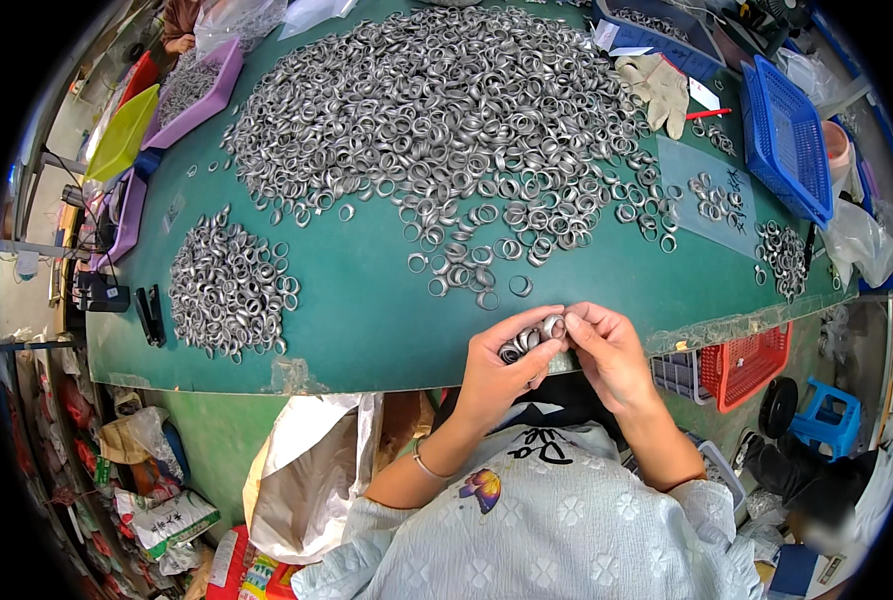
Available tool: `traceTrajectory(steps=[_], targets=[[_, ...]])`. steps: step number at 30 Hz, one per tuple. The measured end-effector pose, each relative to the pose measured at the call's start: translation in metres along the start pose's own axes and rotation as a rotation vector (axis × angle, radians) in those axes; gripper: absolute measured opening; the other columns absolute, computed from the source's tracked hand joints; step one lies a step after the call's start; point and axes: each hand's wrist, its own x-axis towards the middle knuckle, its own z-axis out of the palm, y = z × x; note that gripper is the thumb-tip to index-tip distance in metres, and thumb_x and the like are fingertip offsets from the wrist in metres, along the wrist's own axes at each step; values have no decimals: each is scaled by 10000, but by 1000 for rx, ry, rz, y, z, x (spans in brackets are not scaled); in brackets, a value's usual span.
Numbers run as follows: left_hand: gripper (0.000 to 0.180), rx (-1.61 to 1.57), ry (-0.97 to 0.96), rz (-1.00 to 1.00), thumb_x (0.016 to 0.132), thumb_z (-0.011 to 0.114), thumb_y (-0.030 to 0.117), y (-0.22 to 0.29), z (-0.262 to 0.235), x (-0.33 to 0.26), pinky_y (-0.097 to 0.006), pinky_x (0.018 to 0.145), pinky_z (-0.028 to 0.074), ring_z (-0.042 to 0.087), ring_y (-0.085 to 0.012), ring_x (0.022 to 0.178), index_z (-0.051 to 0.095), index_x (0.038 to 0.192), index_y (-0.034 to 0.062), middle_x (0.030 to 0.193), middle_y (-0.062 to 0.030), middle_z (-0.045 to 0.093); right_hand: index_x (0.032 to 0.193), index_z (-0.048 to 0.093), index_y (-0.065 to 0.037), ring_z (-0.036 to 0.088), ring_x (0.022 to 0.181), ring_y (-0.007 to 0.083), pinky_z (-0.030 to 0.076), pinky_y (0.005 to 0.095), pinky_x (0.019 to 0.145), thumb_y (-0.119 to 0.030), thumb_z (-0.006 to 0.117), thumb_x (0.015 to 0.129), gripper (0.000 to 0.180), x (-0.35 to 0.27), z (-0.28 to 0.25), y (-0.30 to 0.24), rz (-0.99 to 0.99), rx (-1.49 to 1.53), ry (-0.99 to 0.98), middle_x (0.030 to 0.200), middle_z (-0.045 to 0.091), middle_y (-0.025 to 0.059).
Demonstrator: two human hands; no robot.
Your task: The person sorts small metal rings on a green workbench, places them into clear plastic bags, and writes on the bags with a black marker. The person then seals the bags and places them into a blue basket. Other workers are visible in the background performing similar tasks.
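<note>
Just over the near edge of the green table point(386, 340), my left hand point(501, 362) is closed around several grey metal rings point(526, 340). My right hand point(606, 355) meets it from the right, thumb and fingers pinching one ring point(553, 326) at the end of the row. Beyond both hands, a huge heap of similar rings point(446, 110) spreads over the table, with a few loose ones at its near fringe. A smaller pile of rings point(228, 290) lies to the left.
A blue basket point(791, 140) and a work glove point(656, 88) are at the right, near a clear sheet point(701, 190) with rings on it. A black stapler point(150, 315) lies at the left edge. Below stand a red basket point(746, 370) and an open sack point(311, 470). Another person's hand point(179, 44) shows far left.
</note>
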Motion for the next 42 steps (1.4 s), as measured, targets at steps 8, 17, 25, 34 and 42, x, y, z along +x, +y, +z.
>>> traceTrajectory(steps=[8, 17, 25, 34, 42], targets=[[292, -130, -63, -55, 867, 554, 93, -10, -8, 0, -174, 371, 264, 439, -49, 496, 529, 1146, 10, 713, -9, 520, 802, 598, 16, 546, 738, 255, 413, 339, 684, 13, 633, 718, 91, -2, 16, 0, -898, -1139, 124, 793, 599, 112], [353, -459, -154, -136, 936, 449, 183, -6, -15, 2, -166, 384, 308, 396, -63, 475, 445, 1244, 11, 837, -82, 503, 984, 616, -63, 512, 885, 276, 382, 366, 791, -6, 627, 717, 274, 51, -10, -30, -884, -1629, 294, 1040, 549, 80], [376, -621, -247, -114, 933, 461, 215, -8, -16, 2, -173, 374, 329, 407, -71, 466, 434, 1238, -3, 817, -83, 491, 920, 604, -71, 524, 853, 250, 376, 351, 718, -56, 649, 719, 207, 52, -28, -19, -785, -1599, 265, 959, 537, 80], [208, -1, 366, 103, 866, 564, 106, 46, -74, -13, -176, 377, 253, 418, -36, 482, 585, 1060, 32, 714, -2, 539, 873, 562, 25, 532, 858, 299, 433, 349, 747, 40, 626, 721, 165, 41, -22, -13, -765, -1341, 215, 972, 523, 140], [205, 1600, 878, 626, 775, 602, 64, 66, -187, -13, -354, 712, 437, 521, -284, 892, 602, 980, 61, 1006, -110, 539, 857, 572, 48, 522, 798, 261, 433, 322, 707, 59, 615, 734, 131, 38, -11, -11, -775, -1371, 195, 932, 512, 136]])
